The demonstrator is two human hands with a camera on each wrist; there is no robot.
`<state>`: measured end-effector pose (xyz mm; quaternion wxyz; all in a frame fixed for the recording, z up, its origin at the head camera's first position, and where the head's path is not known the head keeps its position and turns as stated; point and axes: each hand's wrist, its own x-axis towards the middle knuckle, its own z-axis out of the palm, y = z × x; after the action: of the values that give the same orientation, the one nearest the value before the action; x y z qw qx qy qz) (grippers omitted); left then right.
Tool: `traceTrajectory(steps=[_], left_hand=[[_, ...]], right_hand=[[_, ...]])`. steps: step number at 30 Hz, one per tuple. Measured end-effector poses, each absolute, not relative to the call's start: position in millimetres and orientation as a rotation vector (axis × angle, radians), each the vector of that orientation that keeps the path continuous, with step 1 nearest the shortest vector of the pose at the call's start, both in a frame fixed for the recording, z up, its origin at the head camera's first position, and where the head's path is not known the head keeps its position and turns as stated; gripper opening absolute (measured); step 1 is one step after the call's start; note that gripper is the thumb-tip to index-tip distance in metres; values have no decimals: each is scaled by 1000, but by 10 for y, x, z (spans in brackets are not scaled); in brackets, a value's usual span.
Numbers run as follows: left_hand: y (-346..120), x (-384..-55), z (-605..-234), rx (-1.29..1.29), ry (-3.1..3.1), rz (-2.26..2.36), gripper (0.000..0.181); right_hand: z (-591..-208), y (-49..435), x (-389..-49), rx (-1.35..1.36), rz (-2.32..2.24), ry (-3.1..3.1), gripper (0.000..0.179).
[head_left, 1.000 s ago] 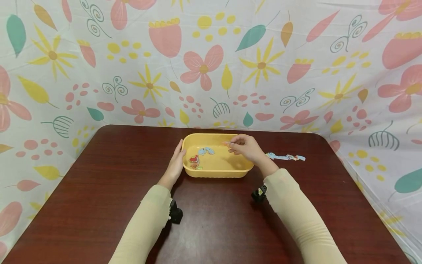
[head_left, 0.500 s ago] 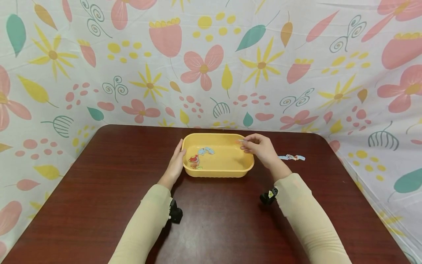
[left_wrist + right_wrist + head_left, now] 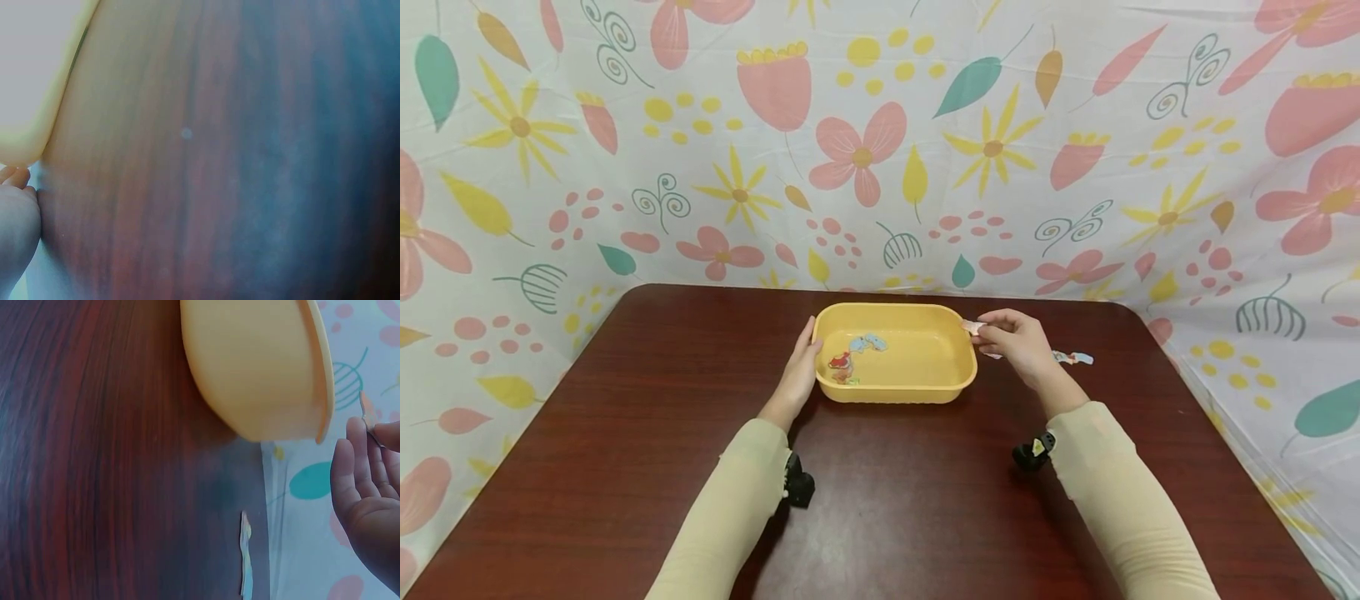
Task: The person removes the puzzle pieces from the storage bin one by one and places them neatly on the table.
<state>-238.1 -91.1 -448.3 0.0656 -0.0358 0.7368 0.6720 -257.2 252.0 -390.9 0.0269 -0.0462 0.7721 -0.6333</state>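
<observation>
My left hand (image 3: 796, 371) holds the left end of a yellow plastic tray (image 3: 895, 394), fingers along its outer wall and thumb at the rim. In the left wrist view only part of that hand (image 3: 17, 215) shows beside the tray's corner. My right hand (image 3: 1018, 348) is just past the tray's right end, pinching a small flat puzzle piece (image 3: 973, 327) between thumb and fingers. The right wrist view shows this piece edge-on, pale with an orange tip. Inside the tray lie light blue pieces (image 3: 868, 342) and a red piece (image 3: 840, 361) with others at the left.
A strip of light blue printed pieces (image 3: 1077, 358) lies on the table right of the tray, partly hidden behind my right hand. The dark wooden table (image 3: 880, 483) has a floral cloth (image 3: 865, 158) hanging along its back and sides.
My right hand has moved right with the puzzle piece, from above the tray's inside to beyond its right rim, covering more of the strip. The left hand and tray have stayed put.
</observation>
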Motion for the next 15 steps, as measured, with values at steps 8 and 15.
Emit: traceTrajectory(steps=[8,15], left_hand=[[-897,-2384,-4489,-108,2225,2030,54],[-907,-2371,-4484,-98,2226,2031,54]], right_hand=[[-3948,2719,-2542,-138,-2003,2364,31],[-3950,2851,-2499,-109,-1946,2417,34]])
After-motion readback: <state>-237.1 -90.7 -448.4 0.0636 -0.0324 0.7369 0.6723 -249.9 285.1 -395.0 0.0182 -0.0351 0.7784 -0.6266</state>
